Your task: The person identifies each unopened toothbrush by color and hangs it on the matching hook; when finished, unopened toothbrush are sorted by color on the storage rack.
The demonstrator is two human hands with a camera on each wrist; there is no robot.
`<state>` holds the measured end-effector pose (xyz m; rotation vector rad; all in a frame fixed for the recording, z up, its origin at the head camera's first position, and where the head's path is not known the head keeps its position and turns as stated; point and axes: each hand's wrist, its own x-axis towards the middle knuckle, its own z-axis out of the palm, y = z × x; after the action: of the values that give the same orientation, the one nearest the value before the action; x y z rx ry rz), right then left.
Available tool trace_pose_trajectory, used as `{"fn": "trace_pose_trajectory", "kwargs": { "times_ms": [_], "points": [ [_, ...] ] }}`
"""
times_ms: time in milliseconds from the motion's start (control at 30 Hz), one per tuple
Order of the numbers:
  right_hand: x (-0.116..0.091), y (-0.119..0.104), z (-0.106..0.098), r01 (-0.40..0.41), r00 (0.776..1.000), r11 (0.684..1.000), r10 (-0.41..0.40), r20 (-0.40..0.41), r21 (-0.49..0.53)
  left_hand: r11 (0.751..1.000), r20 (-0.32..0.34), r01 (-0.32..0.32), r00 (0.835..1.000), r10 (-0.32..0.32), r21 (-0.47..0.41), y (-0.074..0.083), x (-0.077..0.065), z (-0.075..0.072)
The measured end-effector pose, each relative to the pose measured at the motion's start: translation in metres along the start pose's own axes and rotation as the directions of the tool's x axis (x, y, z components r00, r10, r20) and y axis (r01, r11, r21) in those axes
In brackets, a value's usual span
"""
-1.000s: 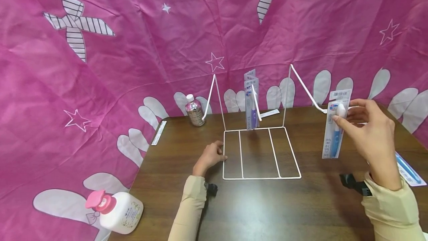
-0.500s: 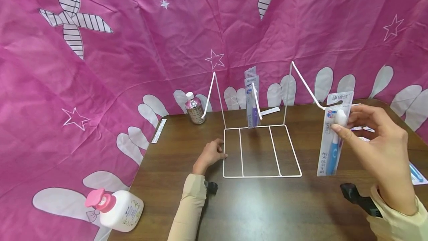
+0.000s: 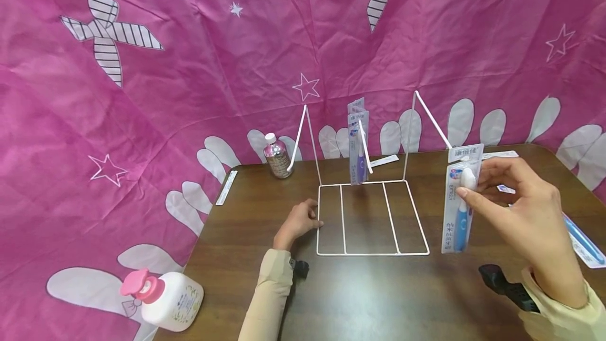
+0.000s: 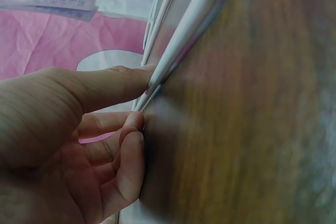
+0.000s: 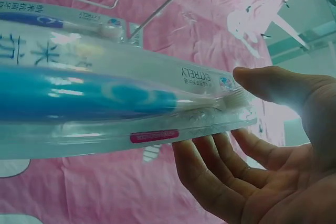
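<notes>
In the head view my right hand point(image 3: 525, 214) pinches a packaged blue toothbrush point(image 3: 460, 225) between thumb and fingers, near the top of its upright card. The card's top overlaps the end of the right arm of a white wire rack point(image 3: 374, 254); a small white tip shows at its hanging slot. The right wrist view shows the thumb on one face of the blister pack point(image 5: 105, 98) and fingers on the other. My left hand point(image 3: 298, 220) holds the left base wire of the rack; in the left wrist view, the thumb presses this wire point(image 4: 173, 51) with fingers curled below.
Packaged purple toothbrushes point(image 3: 357, 151) hang on the rack's middle arm. A bottle with a white cap point(image 3: 278, 159) stands behind the left arm. A pump bottle point(image 3: 172, 301) is at the front left. Another blue toothbrush pack point(image 3: 584, 241) lies at the right.
My right hand has brought the toothbrush pack leftward and nearer, so its card top now overlaps the right arm's end. The left hand keeps its place on the rack.
</notes>
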<state>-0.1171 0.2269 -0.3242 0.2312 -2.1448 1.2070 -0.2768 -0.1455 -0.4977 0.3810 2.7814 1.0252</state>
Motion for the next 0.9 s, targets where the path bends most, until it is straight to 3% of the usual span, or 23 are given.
{"fn": "trace_pose_trajectory", "kwargs": {
  "times_ms": [333,633,900],
  "points": [
    [0.011,0.013,0.012,-0.001,1.000,1.000,0.001,0.027,0.004,0.998,-0.011,-0.056,0.998,0.056,-0.021,0.001,-0.004,-0.001],
    [0.024,0.023,0.022,-0.013,0.999,0.999,0.015,0.040,-0.032,1.000,-0.008,-0.024,1.000,0.024,0.005,-0.002,0.000,0.001],
    [0.040,0.035,0.035,-0.023,1.000,1.000,0.023,-0.003,-0.021,1.000,-0.007,-0.013,1.000,0.013,0.000,0.000,-0.002,0.000]
  ]
}}
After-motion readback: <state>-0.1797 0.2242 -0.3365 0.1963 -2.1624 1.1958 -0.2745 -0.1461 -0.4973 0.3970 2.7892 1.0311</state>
